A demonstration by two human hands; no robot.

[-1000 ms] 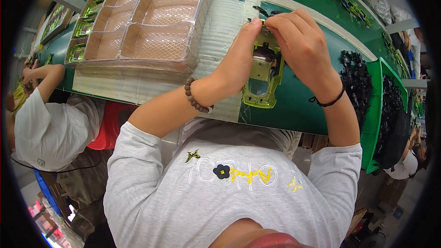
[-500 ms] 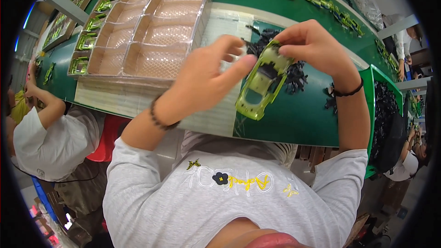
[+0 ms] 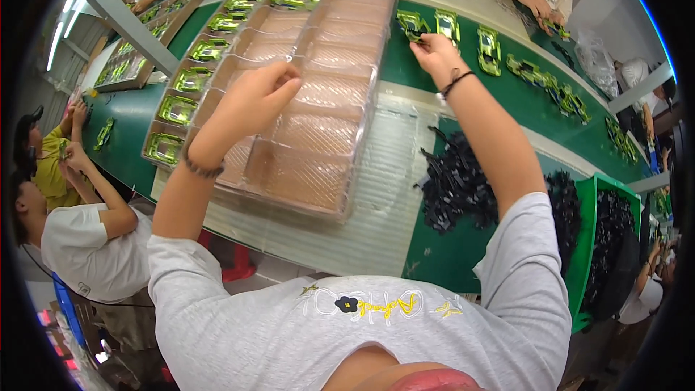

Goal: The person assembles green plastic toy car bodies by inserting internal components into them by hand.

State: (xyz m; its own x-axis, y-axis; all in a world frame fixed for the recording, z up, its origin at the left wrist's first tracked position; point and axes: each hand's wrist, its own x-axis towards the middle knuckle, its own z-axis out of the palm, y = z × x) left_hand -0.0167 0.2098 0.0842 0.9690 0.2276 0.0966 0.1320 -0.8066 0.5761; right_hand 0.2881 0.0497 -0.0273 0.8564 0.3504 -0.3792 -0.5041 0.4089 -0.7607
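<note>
The right hand (image 3: pixel 434 51) pinches a glossy green toy-car shell (image 3: pixel 411 25) far on the table (image 3: pixel 463 261); the left hand (image 3: pixel 253 98) (fingers loosely curled, empty) hovers over the clear tray (image 3: pixel 318 195).

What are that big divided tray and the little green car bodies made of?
The divided tray looks like thin clear plastic: it glints and the surface beneath shows through. The green car bodies seem glossy moulded plastic, shiny with highlights, though painted metal cannot be ruled out.

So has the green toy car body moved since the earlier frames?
Yes. The right hand has carried the green toy car body away from the pile of black parts out to the green belt beside the clear tray.
</note>
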